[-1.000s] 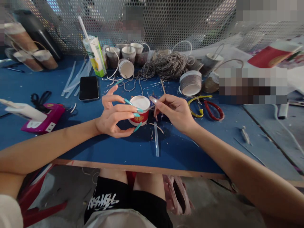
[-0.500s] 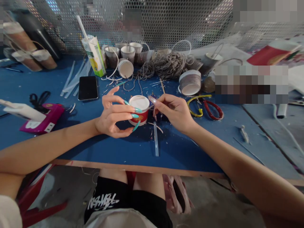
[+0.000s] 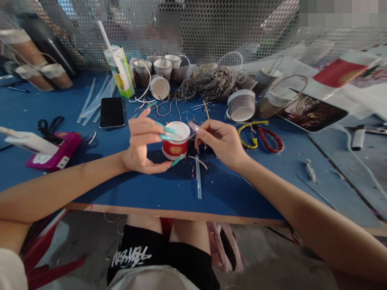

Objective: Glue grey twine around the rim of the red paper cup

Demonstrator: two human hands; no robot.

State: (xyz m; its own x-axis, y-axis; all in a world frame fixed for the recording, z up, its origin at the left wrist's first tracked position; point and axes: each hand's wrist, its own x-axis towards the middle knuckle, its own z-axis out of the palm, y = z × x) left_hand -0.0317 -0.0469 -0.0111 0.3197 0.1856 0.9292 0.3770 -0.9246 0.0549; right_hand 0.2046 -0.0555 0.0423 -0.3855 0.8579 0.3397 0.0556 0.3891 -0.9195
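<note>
A small white paper cup (image 3: 175, 150) with a red band and gold emblem stands on the blue table, its white round face upward. My left hand (image 3: 145, 143), with long teal nails, curves around its left side. The fingers are spread over the top edge and the thumb tip is at the lower front. My right hand (image 3: 219, 141) is closed in a pinch at the cup's right side, on what looks like a thin grey cord (image 3: 192, 137), mostly hidden by the fingers. Below that hand a clear glue stick (image 3: 198, 177) points toward me, beside a partly hidden dark blue object.
Behind lie a grey cord heap (image 3: 216, 82) and several cord-wrapped cups (image 3: 241, 105). Yellow-and-red-handled pliers (image 3: 272, 139) are at right, near a tablet (image 3: 314, 110). At left are a phone (image 3: 112, 112), a drink carton (image 3: 121, 72) and a purple power strip (image 3: 57, 151).
My left fingers have lifted from the cup's front toward its top edge, uncovering the red band. The cup has shifted slightly left. My right hand has hardly moved.
</note>
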